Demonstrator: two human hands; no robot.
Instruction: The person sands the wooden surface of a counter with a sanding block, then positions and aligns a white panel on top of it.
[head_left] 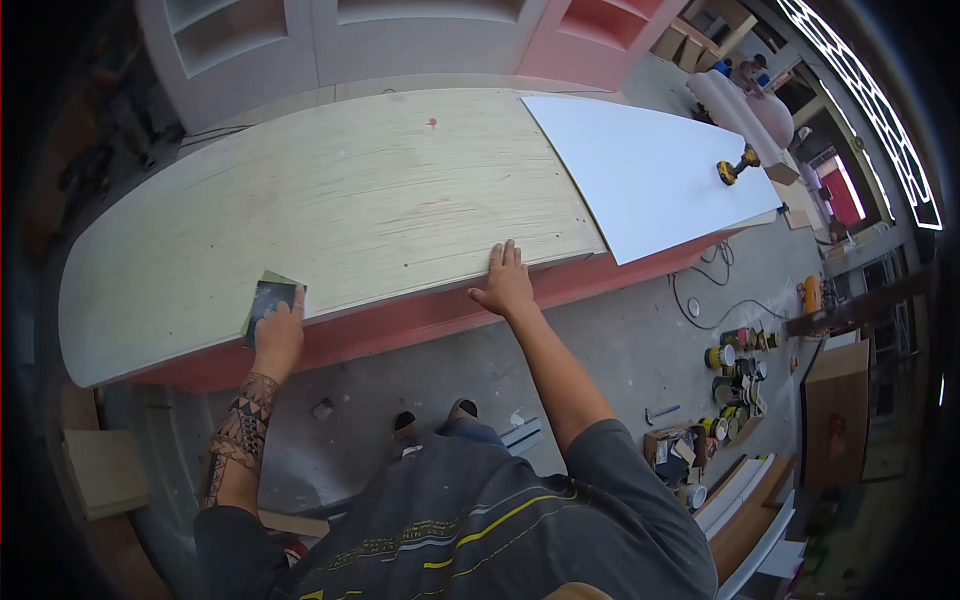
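A long plywood top (pixel 330 190) with a rounded left end rests on a pink base (pixel 390 322). My left hand (pixel 280 335) is closed on a dark, flat sheet (pixel 268 298) at the front edge of the plywood, left of centre. A pale greenish corner shows behind that sheet. Farther right, my right hand (pixel 507 283) lies at the same front edge, its fingers spread on the wood and nothing in it. A white panel (pixel 640 165) covers the right part of the top, with a yellow and black drill (pixel 738 167) on it.
Paint cans (pixel 720 356), a hammer (pixel 662 412) and an open box (pixel 676 452) stand or lie on the floor at the right, near a loose cable (pixel 725 322). Cabinets (pixel 420 45) line the far side. Another person (pixel 748 75) is at the far right.
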